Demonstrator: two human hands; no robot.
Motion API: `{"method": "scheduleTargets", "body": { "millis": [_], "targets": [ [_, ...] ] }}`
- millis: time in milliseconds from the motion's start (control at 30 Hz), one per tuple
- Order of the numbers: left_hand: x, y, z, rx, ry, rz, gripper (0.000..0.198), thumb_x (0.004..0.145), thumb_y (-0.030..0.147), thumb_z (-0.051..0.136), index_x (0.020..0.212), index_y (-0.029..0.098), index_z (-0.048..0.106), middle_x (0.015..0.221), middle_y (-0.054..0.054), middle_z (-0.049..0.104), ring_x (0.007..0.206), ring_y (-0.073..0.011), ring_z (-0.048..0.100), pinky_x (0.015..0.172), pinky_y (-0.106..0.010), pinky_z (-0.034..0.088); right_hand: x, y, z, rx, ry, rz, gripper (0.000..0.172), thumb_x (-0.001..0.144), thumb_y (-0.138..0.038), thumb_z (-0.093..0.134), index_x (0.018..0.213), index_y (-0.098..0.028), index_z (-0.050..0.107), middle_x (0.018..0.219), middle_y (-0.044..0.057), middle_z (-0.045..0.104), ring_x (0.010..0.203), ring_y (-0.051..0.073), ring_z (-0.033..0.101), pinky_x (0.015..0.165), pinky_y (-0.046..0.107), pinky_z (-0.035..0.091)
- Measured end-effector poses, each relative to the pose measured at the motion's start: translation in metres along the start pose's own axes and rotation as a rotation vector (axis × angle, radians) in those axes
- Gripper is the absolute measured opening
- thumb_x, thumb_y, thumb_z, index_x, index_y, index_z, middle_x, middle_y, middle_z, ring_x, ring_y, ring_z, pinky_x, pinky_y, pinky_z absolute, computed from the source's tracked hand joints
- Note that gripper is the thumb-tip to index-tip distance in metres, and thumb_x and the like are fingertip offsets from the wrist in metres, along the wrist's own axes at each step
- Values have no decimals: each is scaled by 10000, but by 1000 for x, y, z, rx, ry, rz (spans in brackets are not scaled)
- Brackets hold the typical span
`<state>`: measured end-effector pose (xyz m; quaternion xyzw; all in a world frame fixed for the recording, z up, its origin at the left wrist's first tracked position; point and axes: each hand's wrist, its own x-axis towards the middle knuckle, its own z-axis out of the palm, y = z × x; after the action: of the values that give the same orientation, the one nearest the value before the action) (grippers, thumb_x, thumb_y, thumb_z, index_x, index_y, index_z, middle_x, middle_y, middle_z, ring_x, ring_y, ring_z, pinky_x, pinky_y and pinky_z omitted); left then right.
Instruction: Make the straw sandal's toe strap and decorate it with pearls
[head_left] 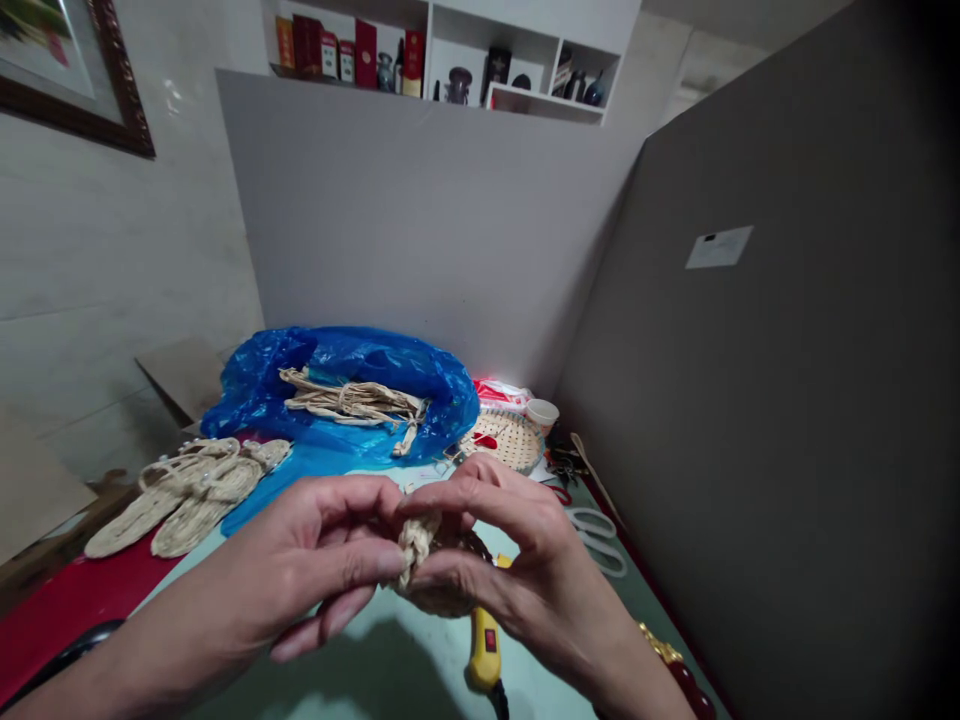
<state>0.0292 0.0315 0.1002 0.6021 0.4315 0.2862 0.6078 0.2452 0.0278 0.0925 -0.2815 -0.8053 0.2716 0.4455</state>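
Observation:
Between my two hands, above the table, is a braided straw piece, pale and thick-stranded. My left hand pinches its left side between thumb and fingers. From the other side my right hand grips it, thumb below and index finger above. A darker brown rounded part shows behind and under the braid; my fingers hide much of it, and I cannot tell how the two join. Just below my right hand lies a yellow corded tool with a red switch, its upper end hidden.
A blue plastic bag holds a bundle of dried straw. Straw sandals lie at the left. Toward the back right are a woven tray, a white cup and scissors with white handles. A grey partition borders the right.

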Motion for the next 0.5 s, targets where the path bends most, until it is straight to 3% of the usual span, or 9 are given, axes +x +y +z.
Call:
{"method": "scheduleTargets", "body": {
  "millis": [100, 233, 367, 433, 500],
  "targets": [
    [3, 0, 4, 13, 15, 22, 185, 805, 384, 738, 775, 231, 639, 483, 114, 479, 344, -22, 248, 313, -115, 177, 0, 0, -1, 6, 1, -2, 251, 942, -380, 744, 1189, -337, 755, 883, -11, 621, 821, 148, 571, 741, 251, 457],
    [7, -1, 7, 27, 8, 43, 281, 806, 510, 708, 824, 233, 660, 526, 107, 453, 379, -45, 271, 319, -126, 247, 1, 2, 5, -43, 29, 16, 216, 924, -323, 777, 1136, -285, 756, 852, -19, 593, 813, 143, 571, 730, 237, 453],
    [10, -2, 9, 92, 89, 95, 343, 745, 543, 760, 774, 231, 620, 596, 101, 441, 406, -60, 297, 318, -161, 248, 1, 3, 9, -130, 44, -36, 146, 959, -292, 732, 1078, -211, 709, 865, -9, 596, 806, 146, 552, 726, 241, 443],
    [9, -1, 9, 141, 109, 157, 311, 763, 506, 753, 743, 228, 616, 623, 87, 466, 466, -81, 373, 383, -172, 321, 1, 4, 6, -144, 35, -29, 154, 950, -287, 743, 1067, -207, 680, 896, -7, 610, 822, 148, 561, 746, 248, 447],
    [6, 2, 8, 154, 94, 191, 250, 828, 475, 693, 774, 234, 649, 717, 46, 578, 649, -140, 542, 573, -207, 465, 3, 4, -1, -139, 39, 4, 211, 930, -313, 771, 1090, -217, 673, 925, -7, 619, 851, 154, 572, 783, 258, 454]
  ]
}}
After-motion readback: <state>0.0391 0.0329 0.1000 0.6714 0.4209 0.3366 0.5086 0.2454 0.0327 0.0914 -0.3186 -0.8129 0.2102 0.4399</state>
